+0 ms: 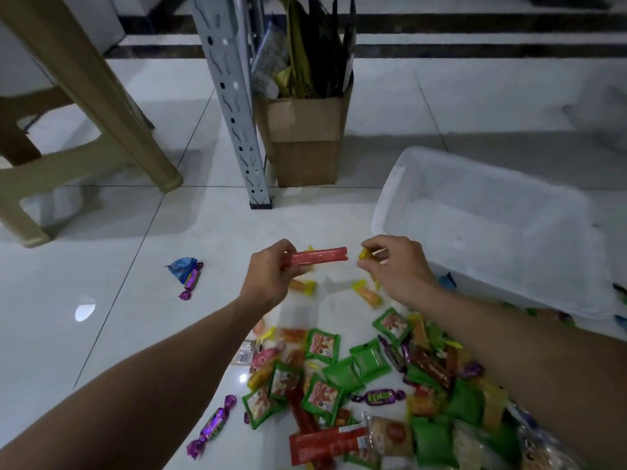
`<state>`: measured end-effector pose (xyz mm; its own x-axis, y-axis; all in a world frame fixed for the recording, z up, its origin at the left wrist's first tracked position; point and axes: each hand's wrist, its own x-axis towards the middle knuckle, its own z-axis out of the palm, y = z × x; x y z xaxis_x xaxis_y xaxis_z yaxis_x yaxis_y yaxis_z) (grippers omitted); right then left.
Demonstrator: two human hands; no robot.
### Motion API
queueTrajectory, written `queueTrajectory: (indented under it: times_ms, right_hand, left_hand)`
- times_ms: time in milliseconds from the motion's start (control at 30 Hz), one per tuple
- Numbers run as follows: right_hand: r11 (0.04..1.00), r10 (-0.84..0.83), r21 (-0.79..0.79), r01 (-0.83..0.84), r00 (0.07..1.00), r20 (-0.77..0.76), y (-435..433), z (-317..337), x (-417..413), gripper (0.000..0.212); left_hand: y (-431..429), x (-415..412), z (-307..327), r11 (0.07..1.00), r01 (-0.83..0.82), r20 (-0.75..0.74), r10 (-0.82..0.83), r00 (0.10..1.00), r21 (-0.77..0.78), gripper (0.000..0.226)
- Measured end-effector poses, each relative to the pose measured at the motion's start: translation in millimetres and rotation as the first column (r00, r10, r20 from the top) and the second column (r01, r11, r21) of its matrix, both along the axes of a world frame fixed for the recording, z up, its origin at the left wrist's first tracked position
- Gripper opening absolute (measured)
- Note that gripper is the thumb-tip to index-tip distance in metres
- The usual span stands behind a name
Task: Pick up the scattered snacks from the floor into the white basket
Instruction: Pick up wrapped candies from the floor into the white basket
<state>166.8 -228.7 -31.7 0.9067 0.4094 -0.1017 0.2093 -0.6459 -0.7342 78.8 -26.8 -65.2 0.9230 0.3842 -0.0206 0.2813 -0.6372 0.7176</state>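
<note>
Left hand [271,276] fingers clamp a red stick snack [317,256], right hand [395,264] fingers pinch a yellow candy [365,254], both above the floor [101,300] just left of the empty white basket [492,228]; a loose toss could miss its near rim.
</note>
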Motion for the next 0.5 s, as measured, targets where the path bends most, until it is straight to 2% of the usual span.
queueTrajectory:
  times_ms: [67, 233, 400, 500]
  right_hand:
    - [0.995, -0.082, 0.05, 0.082, 0.997, 0.013, -9, 16, 10, 0.033]
    - [0.949, -0.279, 0.15, 0.276, 0.96, -0.001, -44, 38, 40, 0.034]
    - [0.912, -0.387, 0.141, 0.385, 0.922, -0.018, -93, 39, 70, 0.032]
    - [0.897, -0.426, 0.12, 0.425, 0.904, -0.015, -117, 31, 85, 0.032]
  left_hand:
    - [-13, 15, 17, 0.999, 0.0, 0.033, 0.001, 0.999, -0.045, 0.019]
    - [-54, 66, 48, 0.996, 0.072, 0.084, -0.068, 0.994, -0.048, 0.021]
    - [-99, 125, 49, 0.985, 0.151, 0.136, -0.139, 0.981, -0.082, 0.022]
    - [-123, 154, 36, 0.982, 0.179, 0.117, -0.17, 0.978, -0.063, 0.023]
